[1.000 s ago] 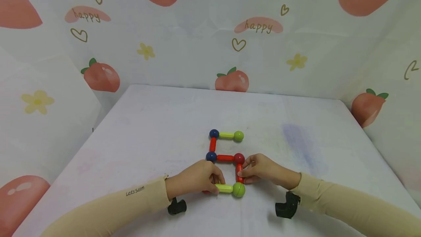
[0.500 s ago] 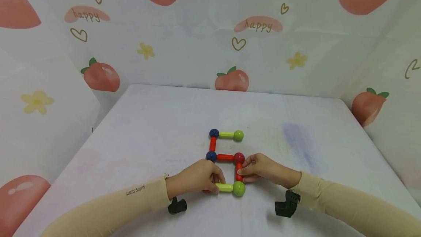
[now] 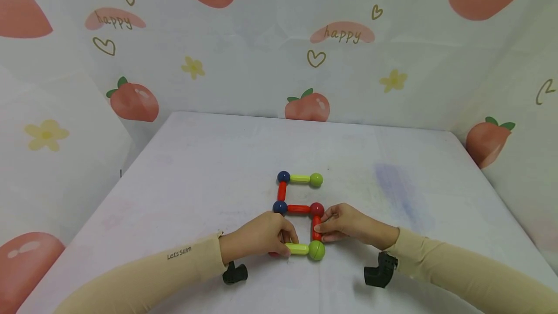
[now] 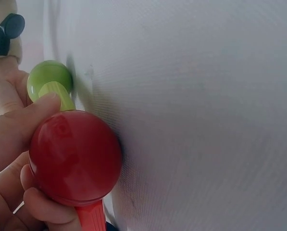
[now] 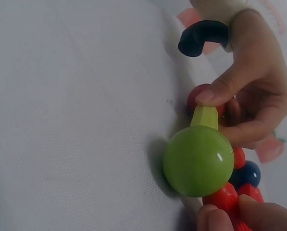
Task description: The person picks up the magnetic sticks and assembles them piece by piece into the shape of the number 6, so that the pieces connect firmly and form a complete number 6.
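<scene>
Balls and sticks of a toy building set lie joined on the white table. My left hand (image 3: 260,236) pinches the near yellow-green stick (image 3: 298,249). At that stick's left end is a red ball (image 4: 76,156), with a red stick (image 4: 91,216) running on from it, mostly covered by the left hand in the head view. A green ball (image 3: 317,250) sits at the right end. Thumb and fingers of my right hand (image 3: 348,227) hold the right-hand red stick (image 3: 316,229), between the green ball and another red ball (image 3: 317,210). A red crosspiece stick (image 3: 298,209) leads to a blue ball (image 3: 280,207).
Farther back, a red stick (image 3: 282,191) joins a second blue ball (image 3: 284,177), then a yellow-green stick (image 3: 300,179) and a green ball (image 3: 316,180). A peach-patterned cloth (image 3: 261,62) hangs behind the table (image 3: 209,159). Both wrists wear black cameras (image 3: 379,270).
The right-hand red stick has shifted slightly left in my right hand's fingers, its near end now more squarely behind the green ball. The left hand keeps its place.
</scene>
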Available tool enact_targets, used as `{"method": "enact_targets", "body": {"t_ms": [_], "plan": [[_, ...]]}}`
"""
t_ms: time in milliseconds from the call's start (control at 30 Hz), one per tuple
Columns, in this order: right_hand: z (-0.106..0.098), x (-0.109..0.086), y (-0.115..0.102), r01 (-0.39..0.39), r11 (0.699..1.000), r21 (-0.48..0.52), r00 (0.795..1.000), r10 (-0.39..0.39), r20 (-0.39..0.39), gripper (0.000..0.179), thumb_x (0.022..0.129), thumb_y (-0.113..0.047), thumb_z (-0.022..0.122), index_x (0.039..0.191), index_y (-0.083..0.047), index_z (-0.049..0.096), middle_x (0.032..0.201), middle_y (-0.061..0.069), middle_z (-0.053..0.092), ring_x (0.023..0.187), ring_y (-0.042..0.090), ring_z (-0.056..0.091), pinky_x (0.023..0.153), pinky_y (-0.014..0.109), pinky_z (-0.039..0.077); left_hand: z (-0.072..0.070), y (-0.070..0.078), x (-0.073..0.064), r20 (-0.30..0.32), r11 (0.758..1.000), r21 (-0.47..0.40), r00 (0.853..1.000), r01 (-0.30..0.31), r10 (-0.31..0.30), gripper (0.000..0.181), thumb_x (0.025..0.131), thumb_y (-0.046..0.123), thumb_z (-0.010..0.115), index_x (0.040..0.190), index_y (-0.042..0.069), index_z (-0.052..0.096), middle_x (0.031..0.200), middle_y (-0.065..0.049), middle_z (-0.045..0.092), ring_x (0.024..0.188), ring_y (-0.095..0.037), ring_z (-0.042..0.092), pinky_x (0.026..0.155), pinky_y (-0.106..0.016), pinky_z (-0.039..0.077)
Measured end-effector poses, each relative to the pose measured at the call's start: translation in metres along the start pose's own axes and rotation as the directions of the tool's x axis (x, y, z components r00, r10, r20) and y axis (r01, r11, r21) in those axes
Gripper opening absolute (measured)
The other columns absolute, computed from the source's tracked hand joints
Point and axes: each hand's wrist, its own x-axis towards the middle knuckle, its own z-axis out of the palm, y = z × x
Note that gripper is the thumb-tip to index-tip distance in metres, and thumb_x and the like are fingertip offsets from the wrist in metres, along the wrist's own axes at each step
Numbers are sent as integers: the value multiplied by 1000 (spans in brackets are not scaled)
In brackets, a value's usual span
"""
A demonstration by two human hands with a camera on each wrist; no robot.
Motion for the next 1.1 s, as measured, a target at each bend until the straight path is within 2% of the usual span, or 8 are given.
{"method": "enact_targets", "body": {"t_ms": [300, 467, 633, 767, 833, 900, 1000, 1100], "plan": [[0, 0, 1, -3, 1000, 6, 1000, 3, 1, 32, 82, -14, 70, 101, 2, 51, 83, 4, 66, 65, 7, 65, 66, 22, 56, 0, 0, 0, 4, 1000, 5, 1000, 5, -5, 16, 72, 11, 79, 85, 18, 73, 67, 10, 60, 59, -4, 52, 54, -17, 48], [-4, -3, 2, 0, 1000, -3, 1000, 0, 16, 37, 82, -19, 71, 104, 2, 51, 86, 5, 67, 69, 9, 67, 70, 25, 57, -4, 0, -2, 4, 1000, -6, 1000, 6, -6, 21, 72, 15, 80, 90, 18, 72, 72, 10, 61, 63, -5, 52, 57, -17, 48], [-13, -12, -6, 11, 1000, -20, 1000, -10, 10, 41, 83, -22, 70, 109, 3, 51, 87, 5, 70, 76, 11, 68, 73, 26, 57, -20, 5, -9, -36, 1000, -18, 999, 4, -5, 25, 77, 23, 76, 101, 20, 70, 79, 8, 60, 70, -9, 53, 59, -20, 48], [-26, -22, -19, 78, 996, -32, 997, -77, 14, 41, 87, -21, 65, 113, 5, 49, 91, 5, 70, 83, 13, 67, 78, 27, 56, -45, 15, -18, -131, 1000, -16, 991, -16, 14, 32, 81, 30, 72, 112, 21, 65, 91, 9, 60, 79, -10, 56, 63, -23, 49], [-33, -29, -27, 138, 989, -43, 990, -138, 11, 41, 89, -21, 62, 115, 7, 47, 96, 7, 69, 88, 15, 68, 82, 30, 55, -59, 20, -23, -197, 999, -29, 980, -28, 22, 37, 83, 31, 70, 117, 22, 60, 99, 9, 61, 83, -11, 57, 66, -24, 50], [-40, -36, -37, 205, 977, -58, 979, -205, -7, 43, 91, -21, 60, 118, 9, 45, 100, 9, 68, 93, 20, 68, 85, 34, 55, -72, 25, -28, -274, 998, -26, 961, -48, 39, 42, 84, 32, 68, 124, 23, 55, 106, 8, 60, 89, -10, 57, 71, -25, 51], [-47, -49, -52, 294, 950, -106, 950, -302, -73, 45, 93, -22, 58, 121, 9, 42, 107, 13, 64, 97, 22, 67, 86, 36, 54, -88, 30, -35, -383, 997, -13, 921, -77, 66, 48, 87, 34, 64, 131, 22, 48, 115, 6, 59, 95, -11, 59, 80, -28, 52], [-52, -61, -65, 380, 906, -187, 900, -409, -152, 45, 93, -23, 57, 124, 7, 43, 114, 16, 60, 98, 15, 66, 86, 32, 54, -97, 33, -40, -476, 995, 33, 874, -94, 99, 52, 90, 36, 59, 136, 19, 42, 120, 2, 57, 101, -13, 59, 87, -32, 51]]}}
